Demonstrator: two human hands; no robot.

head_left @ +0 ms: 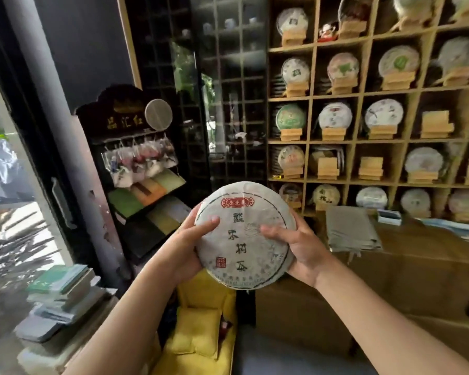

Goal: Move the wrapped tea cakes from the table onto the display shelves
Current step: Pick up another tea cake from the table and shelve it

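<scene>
Both hands clasp one wrapped tea cake [244,234] in mid-air, the left hand [184,253] and right hand [295,247] curled round opposite edges with thumbs on its face. It is a round disc in pale paper, printed with dark characters, a red label above and a red seal below. Behind it stand the display shelves [360,96], many cubbies holding cakes on wooden stands.

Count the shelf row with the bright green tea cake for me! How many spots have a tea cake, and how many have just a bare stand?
Tea cakes: 3
Bare stands: 1
Total: 4, counting only the spots that show whole in that row.
</scene>
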